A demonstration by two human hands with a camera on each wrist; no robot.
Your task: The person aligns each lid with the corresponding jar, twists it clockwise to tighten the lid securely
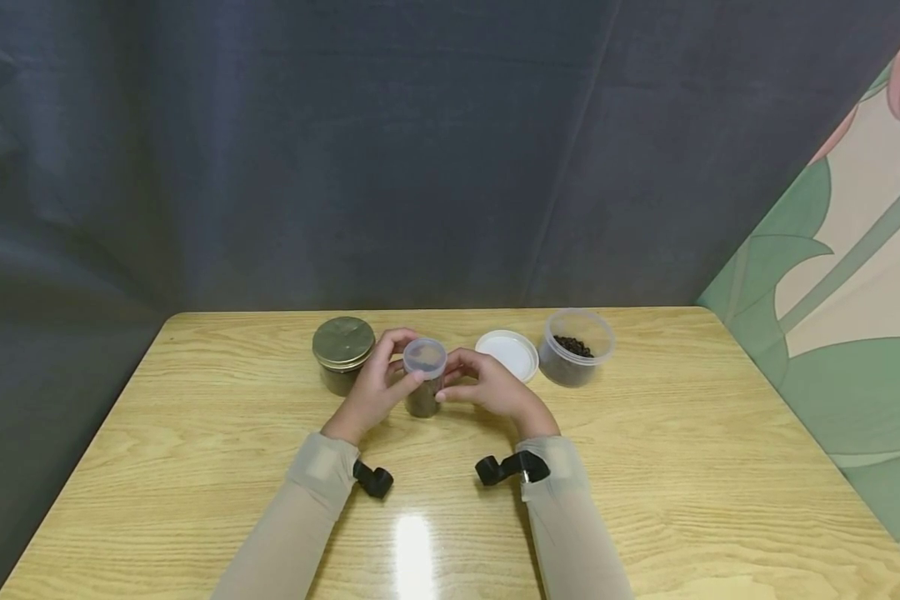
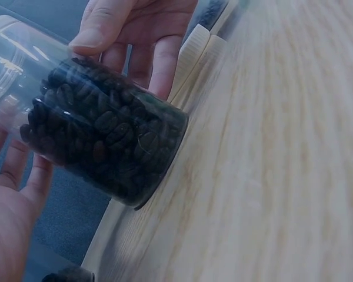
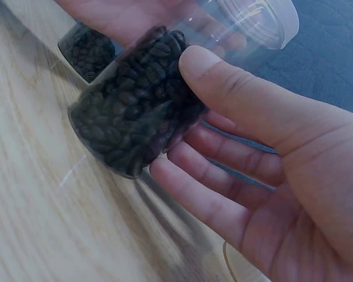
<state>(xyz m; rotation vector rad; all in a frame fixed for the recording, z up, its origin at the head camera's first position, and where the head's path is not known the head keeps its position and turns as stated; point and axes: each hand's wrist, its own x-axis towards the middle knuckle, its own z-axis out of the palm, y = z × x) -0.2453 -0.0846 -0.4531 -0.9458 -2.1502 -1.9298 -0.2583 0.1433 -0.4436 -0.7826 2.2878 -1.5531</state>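
A clear plastic jar (image 1: 423, 403), partly filled with dark coffee beans (image 2: 109, 126), stands upright at the middle of the table between the two hands. Its translucent lid (image 1: 425, 357) is on top. The left hand (image 1: 377, 385) holds the jar at lid height from the left, thumb in front and fingers behind. From the right, the right hand (image 1: 491, 386) grips the jar's body; in the right wrist view its thumb (image 3: 203, 64) presses the wall while the other fingers curl behind. Whether the base touches the table cannot be told for sure.
Left of the jar stands a glass jar with a gold metal lid (image 1: 343, 342), close to the left hand. Beyond the right hand lies a round white lid (image 1: 507, 353), beside an uncovered plastic tub (image 1: 567, 369) of coffee beans. A dark curtain (image 1: 435, 167) hangs behind the table.
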